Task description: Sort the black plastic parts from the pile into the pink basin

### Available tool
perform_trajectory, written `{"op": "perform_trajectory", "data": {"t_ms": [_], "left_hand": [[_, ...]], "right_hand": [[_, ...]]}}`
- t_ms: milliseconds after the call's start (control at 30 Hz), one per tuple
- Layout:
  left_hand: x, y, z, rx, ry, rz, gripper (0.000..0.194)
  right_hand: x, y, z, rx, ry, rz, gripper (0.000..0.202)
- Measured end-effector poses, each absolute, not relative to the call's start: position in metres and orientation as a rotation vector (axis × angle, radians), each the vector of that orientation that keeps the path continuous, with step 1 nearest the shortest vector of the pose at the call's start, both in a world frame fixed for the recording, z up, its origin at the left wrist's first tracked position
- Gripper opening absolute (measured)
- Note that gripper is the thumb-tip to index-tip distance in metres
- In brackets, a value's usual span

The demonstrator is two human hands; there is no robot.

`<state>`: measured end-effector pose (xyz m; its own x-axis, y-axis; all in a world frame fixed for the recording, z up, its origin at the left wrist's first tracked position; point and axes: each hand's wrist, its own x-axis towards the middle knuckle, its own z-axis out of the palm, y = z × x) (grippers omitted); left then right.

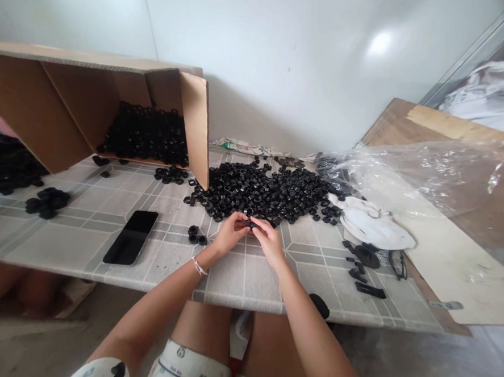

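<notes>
Both hands meet at the near edge of a large pile of small black ring-like parts (260, 186). My left hand (232, 231) pinches a small black part (250, 223) from the left, and my right hand (268, 236) pinches it from the right. A bracelet circles the left wrist. Several loose black parts (196, 236) lie on the tablecloth left of my left hand. Farther left rests a black phone (131, 238). The fingertips partly hide the held part.
An open cardboard box (197, 111) on its side holds many black parts. More clusters (47, 201) lie at the left. On the right are a white cloth (375, 224), clear plastic (428, 171), small black pieces (370, 290) and a board (461, 264). Another person's legs (32, 291) show lower left.
</notes>
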<state>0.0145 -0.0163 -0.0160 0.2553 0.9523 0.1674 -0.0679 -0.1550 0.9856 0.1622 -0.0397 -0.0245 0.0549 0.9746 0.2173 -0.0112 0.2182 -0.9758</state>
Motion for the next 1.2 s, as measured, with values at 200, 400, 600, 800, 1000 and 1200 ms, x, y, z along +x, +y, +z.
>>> {"op": "perform_trajectory", "data": {"t_ms": [200, 400, 600, 800, 1000, 1200], "left_hand": [[0.015, -0.019, -0.013, 1.575, 0.923, 1.133, 0.023], [0.014, -0.021, -0.011, 1.647, 0.899, 1.166, 0.021], [0.013, -0.022, -0.014, 1.685, 0.892, 1.119, 0.017], [0.018, -0.026, -0.014, 1.569, 0.784, 1.073, 0.025], [0.020, -0.025, -0.010, 1.326, 0.835, 1.178, 0.037], [0.018, -0.022, -0.008, 1.274, 0.933, 1.233, 0.037]], "right_hand": [[0.165, -0.039, -0.024, -1.105, -1.171, 1.026, 0.033], [0.166, -0.038, -0.023, -1.060, -1.137, 1.035, 0.028], [0.172, -0.037, -0.026, -1.056, -1.122, 1.117, 0.028], [0.168, -0.040, -0.026, -1.178, -1.106, 1.073, 0.046], [0.166, -0.040, -0.022, -1.097, -1.027, 1.098, 0.049], [0.169, -0.038, -0.019, -1.000, -0.929, 1.161, 0.047]]}}
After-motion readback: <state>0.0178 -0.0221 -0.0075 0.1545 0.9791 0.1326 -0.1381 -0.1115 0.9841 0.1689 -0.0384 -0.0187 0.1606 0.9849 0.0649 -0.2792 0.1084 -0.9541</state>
